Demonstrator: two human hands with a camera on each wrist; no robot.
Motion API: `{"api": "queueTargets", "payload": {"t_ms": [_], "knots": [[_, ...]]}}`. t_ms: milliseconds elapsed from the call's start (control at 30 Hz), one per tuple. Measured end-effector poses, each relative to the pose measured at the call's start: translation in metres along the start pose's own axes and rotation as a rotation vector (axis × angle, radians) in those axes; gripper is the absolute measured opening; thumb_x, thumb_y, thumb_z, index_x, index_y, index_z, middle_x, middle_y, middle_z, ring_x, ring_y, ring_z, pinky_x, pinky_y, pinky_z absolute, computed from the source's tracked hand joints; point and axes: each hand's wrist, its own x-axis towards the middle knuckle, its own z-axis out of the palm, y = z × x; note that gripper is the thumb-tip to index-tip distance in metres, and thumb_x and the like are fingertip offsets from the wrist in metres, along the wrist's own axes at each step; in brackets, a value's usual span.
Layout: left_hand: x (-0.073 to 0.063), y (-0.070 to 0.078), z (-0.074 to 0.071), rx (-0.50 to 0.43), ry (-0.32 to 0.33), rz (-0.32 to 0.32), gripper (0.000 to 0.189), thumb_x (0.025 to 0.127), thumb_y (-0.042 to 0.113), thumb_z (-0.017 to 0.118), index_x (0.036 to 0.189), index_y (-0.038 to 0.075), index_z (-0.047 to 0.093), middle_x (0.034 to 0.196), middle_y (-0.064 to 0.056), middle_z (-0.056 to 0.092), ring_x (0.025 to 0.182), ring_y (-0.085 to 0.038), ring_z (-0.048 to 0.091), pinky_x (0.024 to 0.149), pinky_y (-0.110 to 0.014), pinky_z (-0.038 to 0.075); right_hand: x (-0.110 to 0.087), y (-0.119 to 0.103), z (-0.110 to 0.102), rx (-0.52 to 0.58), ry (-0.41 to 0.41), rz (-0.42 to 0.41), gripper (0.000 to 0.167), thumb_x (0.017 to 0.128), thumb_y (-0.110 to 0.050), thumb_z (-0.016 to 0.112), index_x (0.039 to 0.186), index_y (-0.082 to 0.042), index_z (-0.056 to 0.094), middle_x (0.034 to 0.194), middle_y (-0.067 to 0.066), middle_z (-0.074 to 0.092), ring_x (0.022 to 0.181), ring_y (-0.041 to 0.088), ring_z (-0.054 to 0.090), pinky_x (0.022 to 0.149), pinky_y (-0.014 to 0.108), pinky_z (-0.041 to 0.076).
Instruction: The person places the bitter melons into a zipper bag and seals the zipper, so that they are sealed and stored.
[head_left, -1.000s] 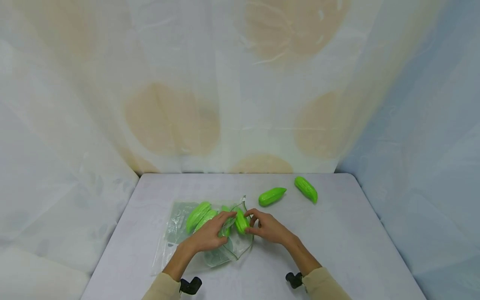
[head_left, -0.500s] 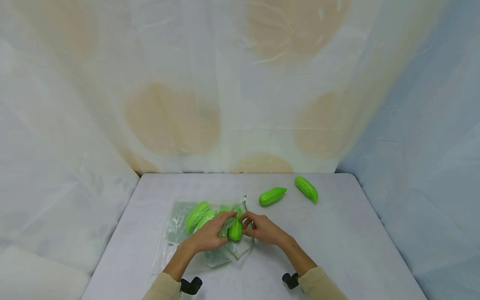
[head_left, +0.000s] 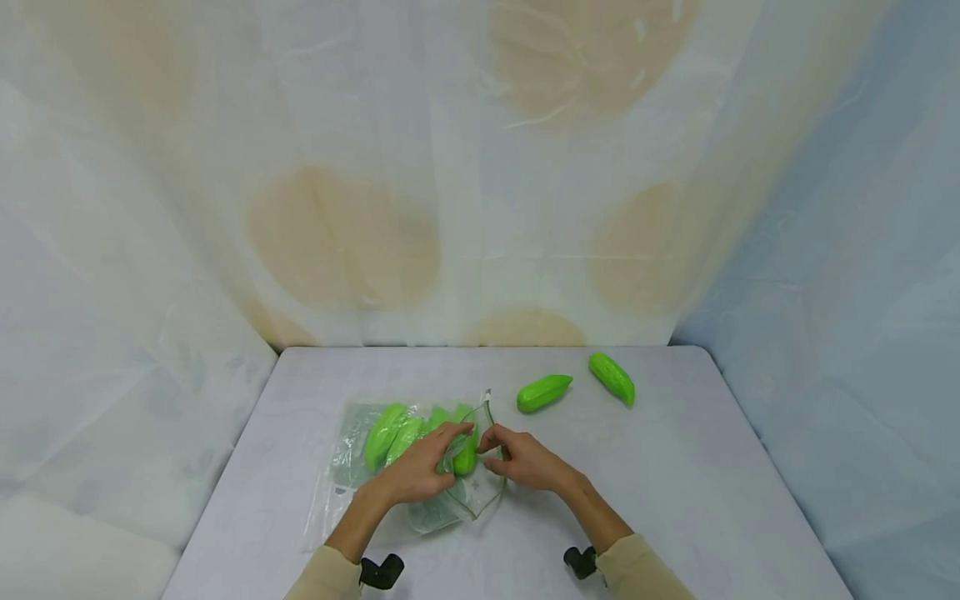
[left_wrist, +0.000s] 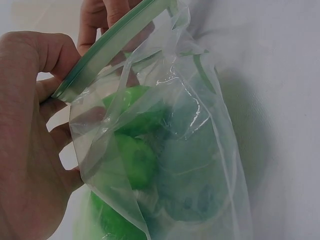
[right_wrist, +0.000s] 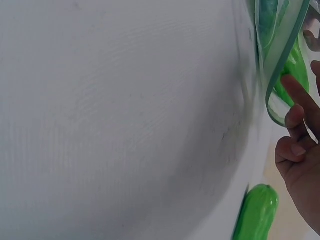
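Observation:
A clear zip bag (head_left: 352, 457) with a green zip edge lies on the table, its mouth toward the right. My left hand (head_left: 418, 473) pinches the zip edge (left_wrist: 107, 47) and keeps the mouth apart. Several bright green, ridged, cucumber-like vegetables (head_left: 384, 437) lie inside, partly hidden behind that hand. Just within the mouth is another green vegetable (head_left: 466, 460). My right hand (head_left: 531, 460) reaches into the opening. In the right wrist view its outstretched index finger (right_wrist: 300, 92) meets this vegetable's end, with the other fingers bent.
Two loose green vegetables, one near (head_left: 544, 393) and one farther right (head_left: 612, 379), lie behind my right hand toward the table's back. The white table (head_left: 697, 492) is bordered by hanging patterned sheets (head_left: 465, 208) at the back and sides.
The vegetable at the mouth has gone leftward, deeper into the bag, and those inside have shifted left. My right hand has moved slightly left and no longer grips it. The left hand stays put.

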Motion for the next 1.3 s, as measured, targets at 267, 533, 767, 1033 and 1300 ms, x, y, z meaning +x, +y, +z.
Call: {"api": "queueTargets", "payload": {"t_ms": [267,533,767,1033,1300], "knots": [[-0.0003,-0.0021,0.0010,0.003,0.002,0.003,0.082,0.082,0.010,0.063,0.158,0.018,0.031,0.155,0.006,0.040,0.139,-0.018,0.045,0.105,-0.050,0.044,0.0011,-0.0019,0.0034,0.009,-0.006,-0.004,0.024,0.097,-0.023,0.065,0.120,-0.016,0.061,0.120,0.004,0.068,0.082,0.010,0.053,0.070,0.025,0.047],[-0.0017,-0.0006,0.0011,-0.001,0.006,0.002,0.084,0.081,0.011,0.063,0.158,0.027,0.030,0.155,0.007,0.041,0.137,-0.016,0.046,0.104,-0.049,0.046,0.0021,-0.0028,0.0058,0.011,-0.018,-0.009,0.024,0.097,-0.021,0.065,0.120,-0.016,0.061,0.120,0.005,0.068,0.082,0.009,0.052,0.069,0.024,0.046],[-0.0022,-0.0003,0.0023,0.010,0.009,-0.004,0.085,0.081,0.011,0.062,0.158,0.028,0.029,0.155,0.010,0.040,0.136,-0.016,0.047,0.102,-0.049,0.046,0.0037,-0.0005,0.0079,0.010,-0.030,-0.016,0.026,0.097,-0.021,0.065,0.121,-0.012,0.061,0.113,0.004,0.067,0.078,0.007,0.050,0.065,0.023,0.044],[-0.0026,-0.0009,0.0034,0.008,0.012,-0.008,0.083,0.081,0.011,0.062,0.158,0.022,0.031,0.154,0.009,0.041,0.135,-0.016,0.048,0.102,-0.048,0.047,0.0024,-0.0041,0.0066,0.007,-0.026,-0.009,0.026,0.097,-0.021,0.064,0.121,-0.013,0.061,0.112,0.000,0.067,0.078,0.008,0.051,0.065,0.023,0.045],[-0.0012,-0.0018,0.0036,0.003,0.015,-0.003,0.083,0.082,0.011,0.063,0.158,0.018,0.031,0.155,0.008,0.040,0.137,-0.017,0.046,0.103,-0.049,0.046,0.0009,-0.0060,0.0025,0.019,-0.014,-0.006,0.023,0.097,-0.023,0.065,0.118,-0.017,0.061,0.118,0.005,0.069,0.078,0.010,0.052,0.064,0.024,0.045]]}}
